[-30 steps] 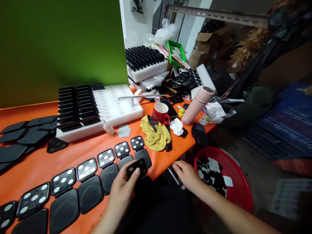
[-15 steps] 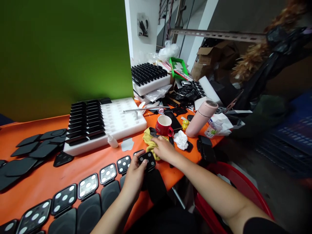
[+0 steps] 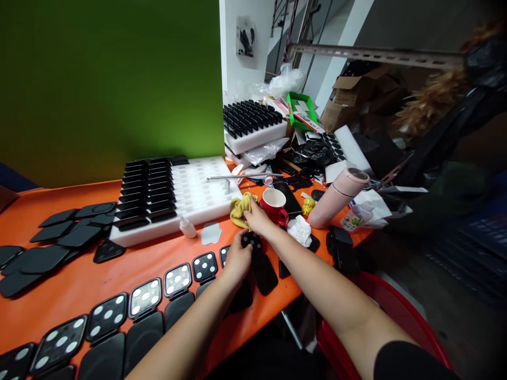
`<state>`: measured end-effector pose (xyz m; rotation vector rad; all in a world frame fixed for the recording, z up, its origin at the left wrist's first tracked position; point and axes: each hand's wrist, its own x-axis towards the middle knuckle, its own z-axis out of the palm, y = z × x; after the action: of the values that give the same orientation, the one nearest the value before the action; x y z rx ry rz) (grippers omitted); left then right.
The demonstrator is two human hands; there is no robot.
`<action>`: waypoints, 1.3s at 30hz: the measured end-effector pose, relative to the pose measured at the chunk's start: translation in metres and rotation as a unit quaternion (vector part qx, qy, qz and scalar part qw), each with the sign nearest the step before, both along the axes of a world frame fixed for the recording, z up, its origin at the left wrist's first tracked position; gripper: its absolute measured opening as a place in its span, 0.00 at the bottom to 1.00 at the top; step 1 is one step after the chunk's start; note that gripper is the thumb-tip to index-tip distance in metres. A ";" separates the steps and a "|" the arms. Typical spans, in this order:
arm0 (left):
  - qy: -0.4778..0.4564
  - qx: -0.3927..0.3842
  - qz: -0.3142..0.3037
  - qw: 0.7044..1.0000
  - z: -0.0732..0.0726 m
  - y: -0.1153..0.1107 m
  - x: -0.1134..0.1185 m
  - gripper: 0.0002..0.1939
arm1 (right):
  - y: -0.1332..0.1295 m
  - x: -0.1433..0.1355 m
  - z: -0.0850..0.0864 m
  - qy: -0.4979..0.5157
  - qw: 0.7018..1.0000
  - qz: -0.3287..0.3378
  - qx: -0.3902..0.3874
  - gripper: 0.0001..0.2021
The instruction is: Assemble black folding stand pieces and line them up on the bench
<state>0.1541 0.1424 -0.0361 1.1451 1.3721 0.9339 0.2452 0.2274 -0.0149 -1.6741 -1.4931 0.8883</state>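
Note:
My right hand (image 3: 257,217) is closed on a bunched yellow cloth (image 3: 241,211), beside the red mug (image 3: 267,203) and just off the front of the white foam tray (image 3: 204,208). Below it, my left hand (image 3: 239,257) grips the left edge of a black hinged case (image 3: 264,274). White dots mark the case's far half, while its near half is plain black. To the left runs a row of similar opened cases (image 3: 146,298), their dotted halves facing up. My left fingertips are partly hidden.
Black flat pieces fill the tray's left side, and more lie piled (image 3: 79,235) at the left. A small white bottle (image 3: 187,228) stands before the tray. Crumpled tissue (image 3: 300,231), a pink flask (image 3: 336,199) and a black phone-like slab (image 3: 288,198) sit right of the mug.
The yellow cloth has been lifted and moved left and away from me by my right hand. My left hand has brought the case down and right, towards the table.

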 end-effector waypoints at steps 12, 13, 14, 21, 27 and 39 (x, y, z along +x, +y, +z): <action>0.293 0.237 -0.258 0.890 0.006 -0.059 -0.017 0.31 | -0.133 0.069 -0.005 0.165 0.982 -0.092 -0.003 0.16; 0.312 0.243 -0.265 0.880 0.004 -0.063 -0.016 0.32 | -0.137 0.071 -0.009 0.174 0.979 -0.105 -0.005 0.17; 0.336 0.250 -0.269 0.867 0.003 -0.065 -0.015 0.33 | -0.139 0.073 -0.011 0.184 0.976 -0.115 -0.007 0.17; 0.453 0.302 -0.274 0.793 0.006 -0.079 -0.017 0.31 | -0.144 0.034 0.018 0.342 0.935 -0.073 -0.061 0.16; 0.445 0.330 -0.278 0.784 -0.006 -0.092 -0.024 0.25 | -0.099 -0.086 0.040 0.641 0.703 0.026 -0.307 0.17; 0.355 0.360 -0.250 0.826 0.008 -0.091 -0.028 0.22 | -0.034 -0.138 0.019 0.589 0.739 -0.019 -0.328 0.08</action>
<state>0.1264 0.0516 -0.0280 2.4879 1.1528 0.6470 0.1067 0.1929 0.0038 -1.0241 -0.2327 2.0731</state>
